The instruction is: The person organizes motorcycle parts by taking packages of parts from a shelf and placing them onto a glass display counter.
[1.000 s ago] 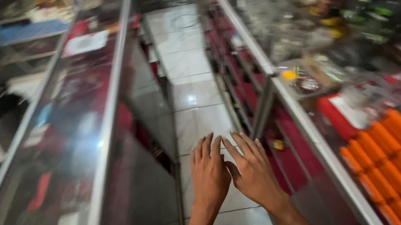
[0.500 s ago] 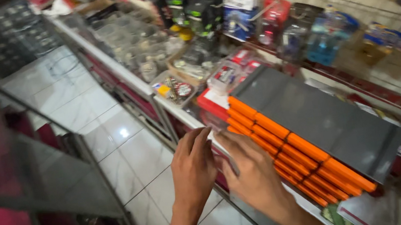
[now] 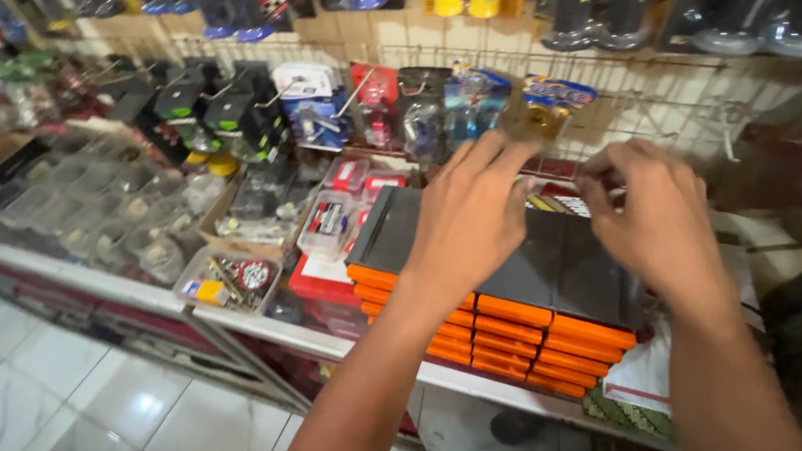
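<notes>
The left hand [image 3: 468, 216] lies palm down, fingers spread and loose, over the far edge of a stack of flat orange-sided boxes with dark grey lids [image 3: 529, 291], resting on the top lid without closing around anything. The right hand [image 3: 650, 217] hovers over the stack's far right corner, fingers curled downward; whether they pinch anything cannot be told. The stack sits on a glass shop counter with a metal frame [image 3: 262, 334], near its front edge. Just left of the stack lie a red flat box [image 3: 319, 283] and a clear plastic tray of small parts [image 3: 226, 279]. Behind, packaged goods hang on a wire rack [image 3: 688, 92] against the wall
</notes>
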